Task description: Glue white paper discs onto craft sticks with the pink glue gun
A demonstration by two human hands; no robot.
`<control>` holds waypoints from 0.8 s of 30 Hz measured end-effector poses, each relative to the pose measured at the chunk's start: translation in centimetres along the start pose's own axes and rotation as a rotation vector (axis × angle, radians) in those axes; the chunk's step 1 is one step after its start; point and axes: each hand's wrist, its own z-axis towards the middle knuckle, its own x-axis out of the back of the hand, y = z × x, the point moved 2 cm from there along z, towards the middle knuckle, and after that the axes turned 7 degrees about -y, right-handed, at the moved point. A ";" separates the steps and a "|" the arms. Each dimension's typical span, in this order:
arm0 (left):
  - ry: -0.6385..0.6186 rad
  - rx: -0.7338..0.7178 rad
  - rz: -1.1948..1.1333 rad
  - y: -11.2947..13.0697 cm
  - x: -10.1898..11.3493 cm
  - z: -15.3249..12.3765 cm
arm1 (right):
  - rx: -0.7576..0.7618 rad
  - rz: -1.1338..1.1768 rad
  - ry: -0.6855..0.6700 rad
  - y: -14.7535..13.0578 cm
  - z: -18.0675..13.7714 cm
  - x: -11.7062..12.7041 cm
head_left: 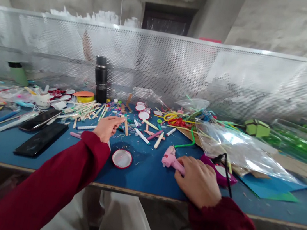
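Observation:
My left hand (107, 127) is raised over the middle of the table, its thumb and fingertips pinched together. Whatever they hold is too small to make out. Below it and to its right, a red-rimmed jar lid (122, 158) lies with its pale inside facing up. My right hand (199, 180) is wrapped round the handle of a pink glue gun (170, 158), low over the tabletop, with the gun's head pointing left. Just beyond that hand lies a purple object (222, 174) with a black cord (228, 180) beside it.
Markers (142, 136) and craft sticks (126, 125) lie scattered ahead. Two black phones (41, 139) are at left, and a black bottle (101, 80) stands behind. Clear plastic (231, 144) covers cardboard at right. A perforated metal screen (162, 65) closes the table's back.

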 end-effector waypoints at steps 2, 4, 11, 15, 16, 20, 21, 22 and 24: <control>0.015 0.006 -0.004 -0.1 0.0 0.1 | -0.015 0.008 0.002 0.0 0.2 -0.4; 0.032 -0.002 -0.009 -0.2 0.0 0.2 | -0.004 0.026 0.035 0.4 0.2 -0.9; 0.047 -0.033 -0.003 -0.2 -0.1 0.2 | 0.003 0.306 0.238 1.6 -0.8 0.2; 0.017 -0.048 -0.021 -0.2 -0.3 0.1 | -0.012 0.993 0.210 -0.1 -1.2 1.6; 0.012 -0.049 -0.024 -0.2 -0.3 0.1 | -0.036 1.234 0.164 -0.9 -1.2 1.8; -0.001 -0.062 -0.023 -0.3 -0.4 0.1 | -0.121 1.771 0.016 -4.9 -0.8 2.3; -0.005 -0.068 -0.018 -0.2 -0.4 0.1 | -0.118 1.798 -0.030 -5.8 -0.6 2.4; -0.007 -0.073 -0.010 -0.2 -0.4 0.1 | -0.105 1.798 -0.079 -6.7 -0.4 2.3; -0.007 -0.075 0.005 -0.2 -0.4 0.1 | -0.063 1.744 -0.167 -8.1 0.2 2.0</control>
